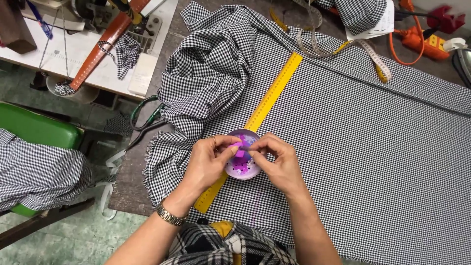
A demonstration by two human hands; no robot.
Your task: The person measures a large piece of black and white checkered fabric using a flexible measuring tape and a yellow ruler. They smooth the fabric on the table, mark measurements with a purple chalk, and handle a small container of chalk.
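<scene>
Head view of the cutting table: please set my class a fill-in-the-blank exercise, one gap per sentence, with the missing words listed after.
1. The left hand and right hand meet over a small round dish stained ____.
2. The dish rests on a long ____ ruler.
3. The ruler lies on black-and-white ____ fabric.
4. A metal watch is on the ____ wrist.

Missing words: purple; yellow; checked; left

Cloth [353, 127], centre and right: woven check, matt, frayed at lower-left edge. Ruler [267, 100], centre: smooth yellow plastic, slight sheen. Bowl [241, 169], centre: glossy, purple-stained inside. Watch [170, 215], lower left: shiny metal. Seat [39, 130], left: smooth green plastic.
</scene>
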